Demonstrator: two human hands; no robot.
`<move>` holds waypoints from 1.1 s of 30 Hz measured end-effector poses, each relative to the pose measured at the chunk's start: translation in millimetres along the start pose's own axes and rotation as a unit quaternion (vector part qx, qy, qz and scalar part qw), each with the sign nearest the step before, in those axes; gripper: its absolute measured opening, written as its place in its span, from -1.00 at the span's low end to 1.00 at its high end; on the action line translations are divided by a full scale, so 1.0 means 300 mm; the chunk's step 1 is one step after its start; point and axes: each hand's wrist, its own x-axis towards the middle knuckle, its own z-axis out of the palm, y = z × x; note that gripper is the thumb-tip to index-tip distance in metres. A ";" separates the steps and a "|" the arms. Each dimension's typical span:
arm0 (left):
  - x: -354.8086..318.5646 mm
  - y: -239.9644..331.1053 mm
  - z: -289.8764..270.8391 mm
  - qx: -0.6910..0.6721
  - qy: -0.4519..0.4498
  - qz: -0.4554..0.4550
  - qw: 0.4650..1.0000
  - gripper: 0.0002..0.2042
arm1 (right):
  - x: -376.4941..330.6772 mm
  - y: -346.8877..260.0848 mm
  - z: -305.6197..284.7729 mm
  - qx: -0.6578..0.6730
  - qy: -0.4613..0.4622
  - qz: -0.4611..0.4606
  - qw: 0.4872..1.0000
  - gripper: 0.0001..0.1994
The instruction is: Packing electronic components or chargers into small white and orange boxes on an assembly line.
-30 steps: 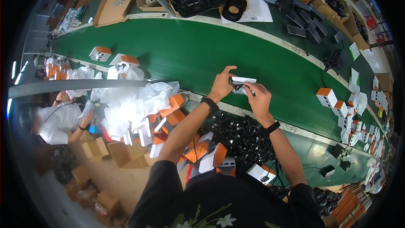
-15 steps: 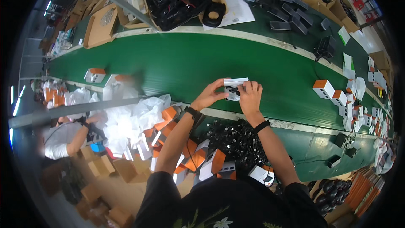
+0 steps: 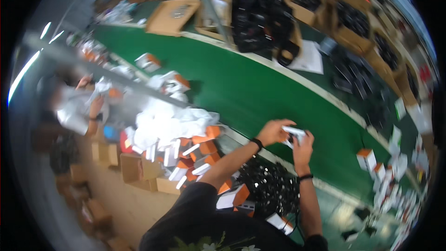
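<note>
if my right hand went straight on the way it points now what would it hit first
Your right hand would meet the white box at its fingertips first. Beyond that in the picture lies green belt, though its depth below the hand is unclear.

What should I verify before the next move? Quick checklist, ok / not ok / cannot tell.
1. Left hand on the small white box: ok, at its left end.
2. Right hand on the same box: ok, at its right end.
3. Sharp view of the box: not ok, blurred.
4. Contents fully inside the box: cannot tell, fingers and blur hide them.
5. Black cables near to hand: ok, piled on the person's side of the green belt.
6. Co-worker apart from both hands: ok, far off to the left.
</note>
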 end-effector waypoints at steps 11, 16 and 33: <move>-0.045 -0.101 0.009 0.222 0.053 0.190 0.955 -0.45 | -0.130 0.010 -0.015 0.037 -0.013 -0.126 0.991 -0.56; -0.046 -0.051 0.017 0.180 0.022 0.173 0.968 -0.37 | -0.128 0.057 0.015 0.033 0.016 -0.113 0.993 -0.75; -0.068 -0.114 0.074 0.406 0.019 0.243 0.881 -0.47 | -0.136 -0.038 -0.003 0.096 0.039 -0.033 0.994 -0.79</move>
